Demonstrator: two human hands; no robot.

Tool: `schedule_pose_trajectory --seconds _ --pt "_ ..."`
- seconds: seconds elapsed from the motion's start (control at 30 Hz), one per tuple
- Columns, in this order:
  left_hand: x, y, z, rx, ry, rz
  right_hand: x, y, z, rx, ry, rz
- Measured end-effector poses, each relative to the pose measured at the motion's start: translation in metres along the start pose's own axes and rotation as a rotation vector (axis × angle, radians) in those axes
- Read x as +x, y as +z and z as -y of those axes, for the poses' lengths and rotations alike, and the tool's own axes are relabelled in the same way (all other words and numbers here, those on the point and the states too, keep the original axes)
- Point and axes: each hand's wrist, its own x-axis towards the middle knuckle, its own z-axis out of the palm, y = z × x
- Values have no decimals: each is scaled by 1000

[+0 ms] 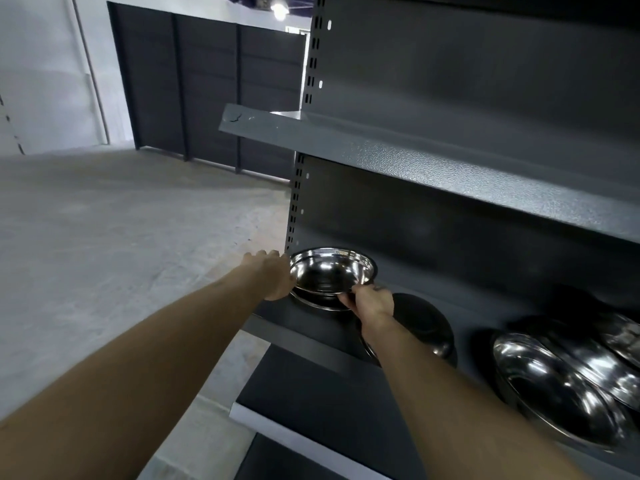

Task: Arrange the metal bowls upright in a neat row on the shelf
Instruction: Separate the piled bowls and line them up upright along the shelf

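I stand at a dark grey metal shelving unit with a slotted upright at its left end, in a bare room with a pale concrete floor, white walls and a row of dark panels farther back. The shelf board I work on is dark grey, and a second board with a speckled front edge runs above it. At the left end of my shelf, a shiny round steel bowl sits upright with its mouth up, held between my two hands and resting on or just over the rim of another steel bowl beneath it; I cannot tell whether the two touch. My left hand lies against the bowl's left rim, the palm side pressed to the metal; the fingers reach past the rim toward the upright, and how far they are spread I cannot tell. My right hand is at the bowl's near right edge, fingers curled, pinching the rim between thumb and fingertips. Just beside my right wrist a dark, dome-shaped bowl lies mouth down on the shelf. Farther right, well apart from my hands, several more shiny steel bowls lean tilted against one another, mouths turned toward me.
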Motion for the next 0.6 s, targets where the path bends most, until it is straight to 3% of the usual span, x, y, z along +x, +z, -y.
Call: schedule_pose_trajectory --seconds 0.2,0.4,0.6 --pt "7 -1 -15 8 54 0 3 -13 -1 -273 -61 -66" --pt "15 0 -37 -7 132 -6 4 -35 15 -262 -76 -85" --pt "22 5 -92 -63 284 -41 17 -101 31 -342 -162 -290"
